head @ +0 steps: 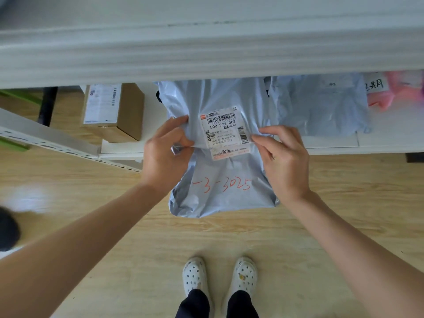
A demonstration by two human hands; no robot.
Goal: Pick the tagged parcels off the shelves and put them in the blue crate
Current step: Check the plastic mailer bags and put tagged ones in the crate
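Observation:
A pale grey-blue plastic mailer parcel hangs half off the front edge of the low white shelf. It bears a white shipping label with a barcode, and red handwriting lower down. My left hand pinches the parcel's left side beside the label. My right hand pinches its right side at the label's edge. The parcel's top end lies hidden under the upper shelf board. No blue crate shows in the head view.
A brown cardboard box stands on the shelf at the left. A second grey-blue mailer and a pink bag lie to the right. A perforated white shelf rail runs at the left. Below are wooden floor and my white shoes.

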